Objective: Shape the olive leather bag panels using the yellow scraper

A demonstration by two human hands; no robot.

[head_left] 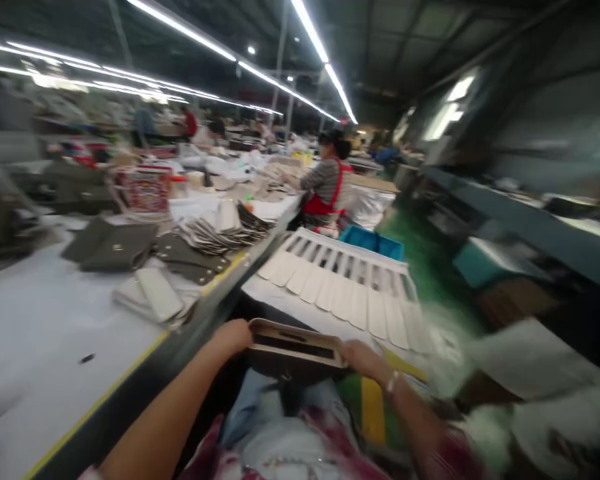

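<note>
A long narrow bag piece [290, 367], dark in front with a tan rim, hangs above my lap between my two hands. My left hand [234, 337] is closed around its left end. At the other end, my right hand [364, 360] grips the corner, with a pale band on that wrist. The undersides of the fingers are hidden or blurred. Just beyond the piece stands a white slatted rack [350, 253], with a row of cream strips [335, 297] laid side by side along it.
On the white table [25, 320] to my left lie dark olive fabric pieces [115, 247], a fanned stack of pieces [220, 230] and a pale block [159, 293]. A co-worker [330, 180] in a red apron is ahead, near a blue crate [373, 242]. Boxes [515, 293] stand right.
</note>
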